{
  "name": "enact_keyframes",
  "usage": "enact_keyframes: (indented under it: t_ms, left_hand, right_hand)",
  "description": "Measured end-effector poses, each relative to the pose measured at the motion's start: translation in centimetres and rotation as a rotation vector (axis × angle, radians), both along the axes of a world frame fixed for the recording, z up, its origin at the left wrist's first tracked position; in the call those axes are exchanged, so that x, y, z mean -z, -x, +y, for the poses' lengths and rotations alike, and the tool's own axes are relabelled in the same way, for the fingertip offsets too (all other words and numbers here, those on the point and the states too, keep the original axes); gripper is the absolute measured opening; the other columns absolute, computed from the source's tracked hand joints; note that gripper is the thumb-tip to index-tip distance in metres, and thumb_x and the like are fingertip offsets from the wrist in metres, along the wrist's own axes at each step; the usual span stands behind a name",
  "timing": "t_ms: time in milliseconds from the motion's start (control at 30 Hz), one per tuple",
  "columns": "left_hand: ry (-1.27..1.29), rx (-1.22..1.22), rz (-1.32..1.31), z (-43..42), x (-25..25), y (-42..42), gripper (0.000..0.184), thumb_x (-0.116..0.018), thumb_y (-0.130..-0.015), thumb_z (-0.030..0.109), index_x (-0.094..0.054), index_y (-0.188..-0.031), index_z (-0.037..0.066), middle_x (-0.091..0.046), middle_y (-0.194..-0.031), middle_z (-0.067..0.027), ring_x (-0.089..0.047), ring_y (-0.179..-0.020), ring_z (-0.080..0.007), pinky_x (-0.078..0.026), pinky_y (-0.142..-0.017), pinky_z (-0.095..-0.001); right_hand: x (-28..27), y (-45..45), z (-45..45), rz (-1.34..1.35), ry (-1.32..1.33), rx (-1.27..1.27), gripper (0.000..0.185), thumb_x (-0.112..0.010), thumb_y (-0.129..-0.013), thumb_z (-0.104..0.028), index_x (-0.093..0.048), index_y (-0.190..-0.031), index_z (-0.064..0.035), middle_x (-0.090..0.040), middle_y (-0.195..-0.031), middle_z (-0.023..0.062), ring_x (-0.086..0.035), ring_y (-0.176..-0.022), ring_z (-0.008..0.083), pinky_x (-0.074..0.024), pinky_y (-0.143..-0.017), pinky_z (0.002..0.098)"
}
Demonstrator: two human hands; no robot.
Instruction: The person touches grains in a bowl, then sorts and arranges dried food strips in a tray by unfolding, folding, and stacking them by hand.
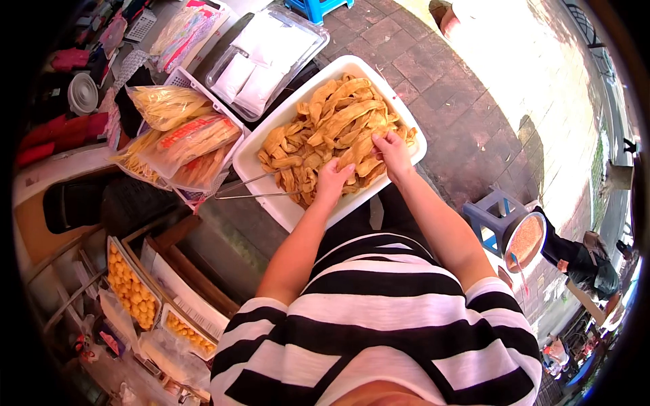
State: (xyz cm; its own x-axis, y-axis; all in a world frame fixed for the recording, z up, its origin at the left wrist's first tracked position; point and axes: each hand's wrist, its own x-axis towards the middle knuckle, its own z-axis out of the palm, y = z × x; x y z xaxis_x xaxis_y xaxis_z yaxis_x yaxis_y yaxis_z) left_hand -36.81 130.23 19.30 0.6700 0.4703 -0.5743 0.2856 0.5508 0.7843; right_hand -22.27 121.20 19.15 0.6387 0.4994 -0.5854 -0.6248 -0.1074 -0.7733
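A white tub (254, 159) is heaped with brown, folded food strips (352, 115) that look like tofu skin. My left hand (332, 181) is closed at the near side of the heap, thumb and fingers on a strip. Just to its right, my right hand (393, 154) pinches a strip between thumb and fingers. Whether both hands hold the same strip I cannot tell. Metal tongs (247, 196) rest over the tub's left rim, their tips among the strips.
Left of the tub, a basket (230, 116) holds bagged noodle-like food (193, 142). Behind it lies a clear-lidded tray with white packets (254, 74). Trays of yellow balls (132, 287) stand lower left. On the right, a bowl of reddish crumbs (526, 237) sits by a grey stool (484, 215).
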Motion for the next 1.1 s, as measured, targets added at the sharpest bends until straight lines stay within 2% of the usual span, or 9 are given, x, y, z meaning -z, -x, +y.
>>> enact_keyframes:
  t_ms: [100,200,333,467,500,700,833,967,1100]
  left_hand:
    - [-0.214,-0.272,0.079,0.9,4.8,1.1,0.024,-0.057,-0.084,0.009,-0.052,-0.106,0.003,-0.057,-0.096,-0.0036,-0.051,-0.08,-0.0082,-0.042,-0.07,-0.0218]
    - [-0.378,-0.404,0.363,4.0,12.5,4.7,0.029,-0.051,-0.084,0.004,-0.049,-0.113,-0.001,-0.054,-0.101,-0.0099,-0.054,-0.095,-0.0176,-0.042,-0.083,-0.0274]
    - [-0.773,0.437,0.838,6.9,10.7,3.8,0.041,-0.056,-0.082,0.011,-0.047,-0.121,0.003,-0.047,-0.122,-0.0098,-0.042,-0.115,-0.027,-0.035,-0.098,-0.0362]
    - [-0.999,0.605,0.91,7.6,9.8,3.7,0.054,-0.069,-0.069,0.026,-0.051,-0.117,0.008,-0.053,-0.115,-0.0162,-0.049,-0.105,-0.0334,-0.039,-0.091,-0.0405]
    - [-0.901,0.62,0.948,7.8,9.0,3.6,0.05,-0.071,-0.07,0.03,-0.054,-0.112,0.009,-0.049,-0.121,-0.0069,-0.04,-0.116,-0.0254,-0.032,-0.097,-0.0426]
    - [-1.079,0.295,0.565,5.9,6.7,6.7,0.03,-0.072,-0.071,0.025,-0.057,-0.086,0.004,-0.061,-0.087,-0.0072,-0.055,-0.087,-0.0244,-0.039,-0.084,-0.0394]
    - [-0.532,-0.023,0.198,3.5,4.4,7.4,0.02,-0.068,-0.075,0.011,-0.052,-0.081,0.002,-0.055,-0.077,-0.0022,-0.05,-0.066,-0.0095,-0.043,-0.059,-0.0253]
    - [-0.193,0.003,0.01,1.5,-1.2,6.0,0.013,-0.064,-0.079,0.006,-0.052,-0.084,0.004,-0.056,-0.08,-0.002,-0.052,-0.071,-0.0092,-0.043,-0.063,-0.0241]
    - [-1.107,0.52,0.005,0.4,-6.6,3.6,0.016,-0.064,-0.07,0.002,-0.056,-0.082,0.007,-0.054,-0.079,-0.0075,-0.055,-0.074,-0.024,-0.042,-0.066,-0.0351]
  right_hand:
    - [1.4,-2.6,0.8,-0.001,0.056,0.01,0.011,-0.06,-0.085,-0.014,-0.054,-0.082,-0.0051,-0.055,-0.072,0.0,-0.053,-0.064,0.0083,-0.0434,-0.054,0.0221]
    - [2.4,-4.5,0.1,-0.017,0.142,0.024,0.027,-0.059,-0.081,-0.011,-0.051,-0.106,-0.0013,-0.056,-0.084,0.0019,-0.055,-0.072,0.0106,-0.0451,-0.061,0.0247]
    - [1.6,-3.8,-1.5,-0.059,0.178,0.045,0.04,-0.058,-0.079,-0.01,-0.045,-0.116,0.0002,-0.055,-0.088,0.0021,-0.054,-0.074,0.0104,-0.0443,-0.063,0.0254]
    - [1.1,-0.7,-3.8,-0.005,0.176,-0.047,0.036,-0.059,-0.078,-0.009,-0.048,-0.112,-0.0018,-0.054,-0.084,0.0001,-0.052,-0.073,0.0089,-0.0414,-0.06,0.0239]
    - [0.7,0.0,-4.3,0.015,0.19,-0.053,0.034,-0.058,-0.078,-0.009,-0.049,-0.11,-0.0022,-0.054,-0.083,0.0001,-0.052,-0.073,0.0086,-0.0413,-0.06,0.0237]
    - [1.0,2.9,-6.2,0.076,0.272,-0.187,0.022,-0.057,-0.081,-0.012,-0.055,-0.102,-0.0043,-0.056,-0.08,-0.0003,-0.052,-0.069,0.0081,-0.0405,-0.061,0.0221]
    - [1.0,4.2,-5.3,0.139,0.211,-0.367,0.018,-0.057,-0.083,-0.019,-0.058,-0.096,-0.0063,-0.057,-0.081,-0.0007,-0.052,-0.069,0.0078,-0.0401,-0.061,0.0208]
    - [-1.2,5.5,-2.4,0.337,0.069,-0.457,0.025,-0.059,-0.084,-0.032,-0.058,-0.094,-0.0082,-0.056,-0.078,-0.0018,-0.051,-0.069,0.0077,-0.04,-0.061,0.0207]
    - [-2.2,5.1,-0.6,0.394,-0.05,-0.411,0.029,-0.06,-0.084,-0.035,-0.057,-0.093,-0.0075,-0.057,-0.073,-0.0001,-0.051,-0.064,0.0089,-0.0399,-0.058,0.0197]
